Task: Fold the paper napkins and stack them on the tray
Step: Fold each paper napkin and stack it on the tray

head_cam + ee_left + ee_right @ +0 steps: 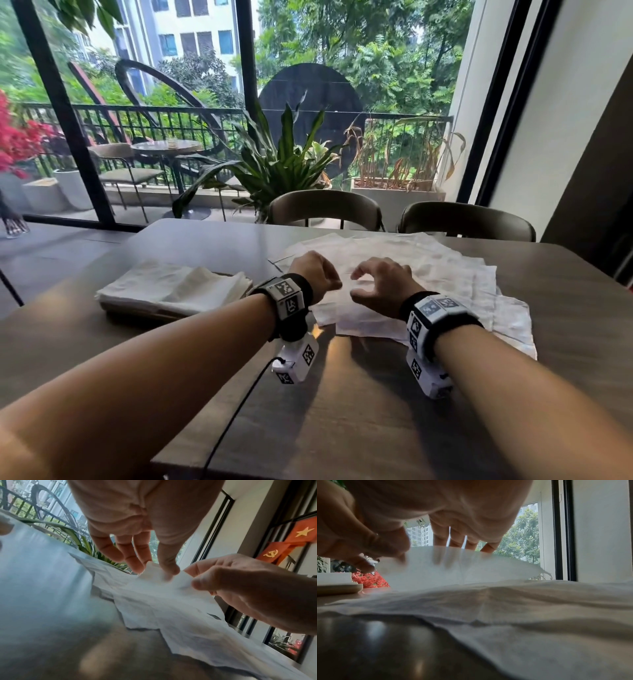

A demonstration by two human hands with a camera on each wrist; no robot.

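Several unfolded white paper napkins [445, 270] lie overlapping on the dark table [342, 411]. My left hand [337, 283] and right hand [354, 282] meet over their near left part. In the left wrist view my left hand [155, 569] pinches a corner of the top napkin [154, 601], and my right hand [193, 577] pinches the same raised edge just beside it. The right wrist view shows that napkin [453, 572] lifted off the pile, with my right hand [426, 551] behind it. Folded napkins [174, 287] sit stacked on the tray [144, 311] to the left.
Two chairs [325, 205] stand at the table's far side before a large window with plants. The tray [339, 589] lies close to the left of the pile. A cable [233, 418] runs from my left wrist over the near table edge.
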